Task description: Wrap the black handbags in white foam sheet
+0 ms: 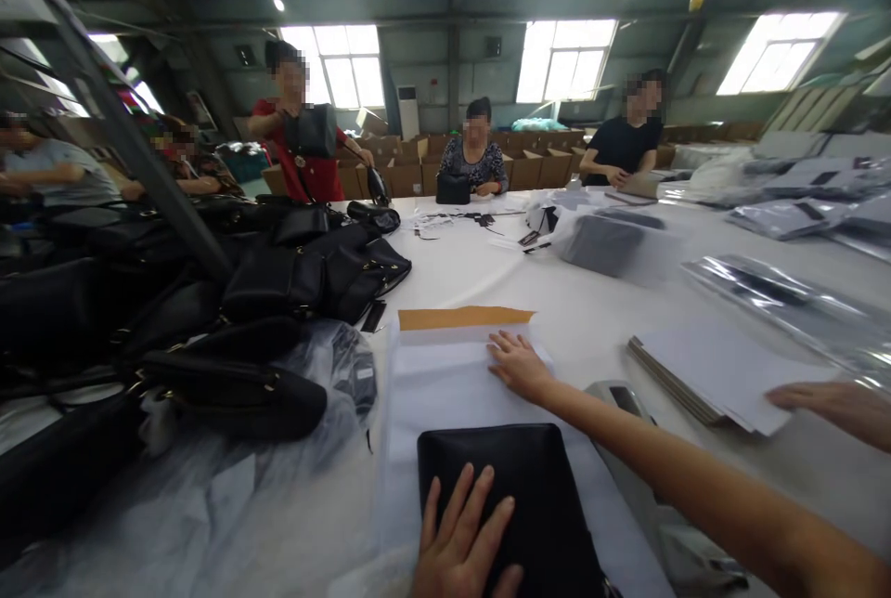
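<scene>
A black bag lies flat on white paper sheets at the bottom centre. My left hand rests on the bag with its fingers spread. Farther up, my right hand lies flat on the white paper, fingers apart, just below a brown strip along the paper's far edge. Neither hand grips anything.
Black bags are heaped on the left beside clear plastic. At right, another person's hand touches a stack of white sheets. Plastic packages lie beyond. A grey device sits under my right forearm. People work across the table.
</scene>
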`<move>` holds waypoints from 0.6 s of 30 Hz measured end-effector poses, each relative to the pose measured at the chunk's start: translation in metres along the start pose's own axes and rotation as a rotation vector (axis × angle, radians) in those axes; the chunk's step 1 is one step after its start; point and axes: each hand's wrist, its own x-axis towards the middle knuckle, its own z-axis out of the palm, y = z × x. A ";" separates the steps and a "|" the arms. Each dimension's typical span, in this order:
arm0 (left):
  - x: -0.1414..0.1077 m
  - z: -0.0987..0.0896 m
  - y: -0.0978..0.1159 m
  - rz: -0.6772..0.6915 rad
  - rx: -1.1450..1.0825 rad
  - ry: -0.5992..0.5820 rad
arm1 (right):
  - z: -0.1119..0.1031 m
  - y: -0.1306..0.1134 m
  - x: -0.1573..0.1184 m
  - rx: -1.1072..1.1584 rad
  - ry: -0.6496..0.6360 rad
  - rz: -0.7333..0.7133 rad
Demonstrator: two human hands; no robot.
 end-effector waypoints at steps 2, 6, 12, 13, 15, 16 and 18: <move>0.004 -0.005 -0.001 0.009 0.000 0.003 | 0.003 -0.007 -0.010 -0.016 -0.004 -0.044; 0.011 -0.014 0.002 -0.003 0.004 -0.009 | -0.003 -0.015 -0.015 -0.013 -0.006 -0.067; 0.015 -0.019 0.006 -0.020 0.004 -0.015 | -0.014 -0.014 -0.010 0.004 0.027 -0.017; 0.015 -0.019 0.005 -0.019 0.002 -0.013 | -0.013 -0.012 -0.006 0.002 0.031 0.006; 0.014 -0.018 0.004 -0.013 0.001 -0.005 | -0.009 -0.007 0.004 -0.008 0.033 0.060; 0.012 -0.016 0.004 -0.007 0.002 0.000 | -0.005 -0.004 0.009 -0.014 0.029 0.084; 0.008 -0.011 0.003 0.000 0.002 0.012 | 0.001 0.000 0.018 -0.022 0.018 0.114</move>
